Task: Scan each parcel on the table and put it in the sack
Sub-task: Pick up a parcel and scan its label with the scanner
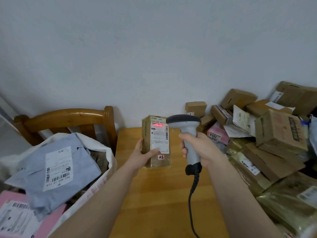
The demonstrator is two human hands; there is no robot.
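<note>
Landmark: the brown taped parcel, standing tall over the far middle of the counter; whether its lower end touches the counter cannot be told. The left hand holds it from the left, grip closed on the parcel with the thumb laid across the white label and the fingers at the left edge. Just right of the parcel, the right hand has its grip wrapped round the handle of a grey scanner, whose head points at the label; a red scan line lies on the top barcode. A black cable hangs from the handle toward the near edge. Left of the parcel, beside the counter, stands the open white sack, holding a blue-grey mailer and a pink mailer, with a wooden chair behind it. Right of the parcel, a heap of boxes and mailers covers the counter against the wall
</note>
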